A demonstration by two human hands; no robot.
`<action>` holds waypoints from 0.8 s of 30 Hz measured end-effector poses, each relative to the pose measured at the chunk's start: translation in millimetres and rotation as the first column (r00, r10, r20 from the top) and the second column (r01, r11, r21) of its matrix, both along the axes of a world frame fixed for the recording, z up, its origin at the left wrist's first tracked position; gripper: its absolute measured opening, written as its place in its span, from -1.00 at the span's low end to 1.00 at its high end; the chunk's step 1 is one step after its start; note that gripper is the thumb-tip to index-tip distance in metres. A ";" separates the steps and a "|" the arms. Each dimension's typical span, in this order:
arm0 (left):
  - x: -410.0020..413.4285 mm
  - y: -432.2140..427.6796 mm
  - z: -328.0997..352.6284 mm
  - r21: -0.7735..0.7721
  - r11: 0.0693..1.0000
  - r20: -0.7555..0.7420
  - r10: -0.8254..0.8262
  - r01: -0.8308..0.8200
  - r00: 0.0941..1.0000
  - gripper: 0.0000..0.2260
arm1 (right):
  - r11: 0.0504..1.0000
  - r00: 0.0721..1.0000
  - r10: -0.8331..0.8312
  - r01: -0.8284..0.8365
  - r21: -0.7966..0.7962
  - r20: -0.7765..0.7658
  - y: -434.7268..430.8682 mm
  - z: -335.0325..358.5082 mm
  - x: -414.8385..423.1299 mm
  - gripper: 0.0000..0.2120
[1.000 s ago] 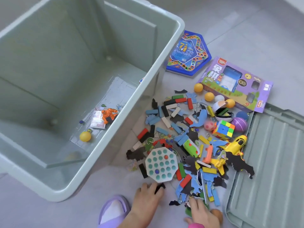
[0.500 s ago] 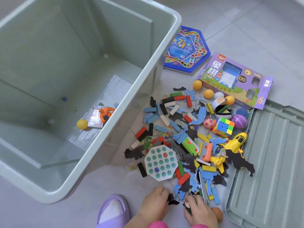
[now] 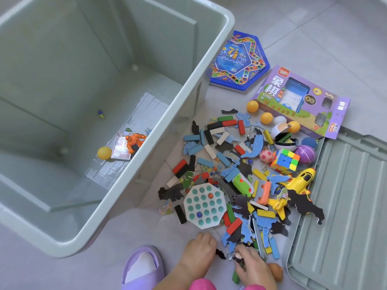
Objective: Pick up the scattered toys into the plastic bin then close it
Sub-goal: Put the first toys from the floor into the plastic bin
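Note:
The pale green plastic bin [image 3: 62, 59] stands open at the left. Inside lie an orange figure [image 3: 134, 141], a yellow ball [image 3: 104, 152] and a card. Scattered toys cover the floor to its right: a white octagonal marble board [image 3: 205, 206], a yellow plane [image 3: 299, 181], a colour cube [image 3: 284, 160], and several blocks and puzzle pieces. My left hand [image 3: 199, 254] is curled at the pile's near edge, pinching a black puzzle piece [image 3: 221, 254]. My right hand [image 3: 253, 268] grips a small dark toy [image 3: 238, 257]. The bin's lid [image 3: 345, 206] lies flat at the right.
A purple game box [image 3: 301, 99] and a blue star-shaped board [image 3: 238, 59] lie beyond the pile. Orange balls [image 3: 252, 106] sit by the box. A purple slipper [image 3: 142, 266] is by my left hand and a brown ball [image 3: 275, 268] by my right.
My left hand has drawn back from the octagonal board towards me, dragging the black piece along. My right hand has closed over a small dark toy.

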State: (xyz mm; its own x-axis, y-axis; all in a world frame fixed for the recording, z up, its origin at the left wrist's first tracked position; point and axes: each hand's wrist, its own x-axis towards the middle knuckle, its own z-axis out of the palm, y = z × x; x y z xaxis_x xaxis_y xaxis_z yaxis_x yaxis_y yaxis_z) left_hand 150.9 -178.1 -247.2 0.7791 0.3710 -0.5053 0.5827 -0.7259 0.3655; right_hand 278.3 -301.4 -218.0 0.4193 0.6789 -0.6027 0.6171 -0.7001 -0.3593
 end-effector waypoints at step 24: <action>-6.9 -0.9 -6.9 -0.125 0.985 0.101 0.130 -0.117 0.986 -0.78 | 0.967 0.938 -0.252 0.234 -0.100 -0.240 37.9 -1.4 -16.9 -0.55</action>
State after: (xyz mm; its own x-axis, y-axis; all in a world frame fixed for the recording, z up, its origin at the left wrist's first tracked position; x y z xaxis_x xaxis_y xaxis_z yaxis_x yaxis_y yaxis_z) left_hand 144.0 -179.0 -254.1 0.7836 0.4101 -0.4667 0.6173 -0.5987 0.5104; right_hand 261.4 -263.5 -219.4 0.3976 0.5282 -0.7503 0.3221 -0.8460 -0.4249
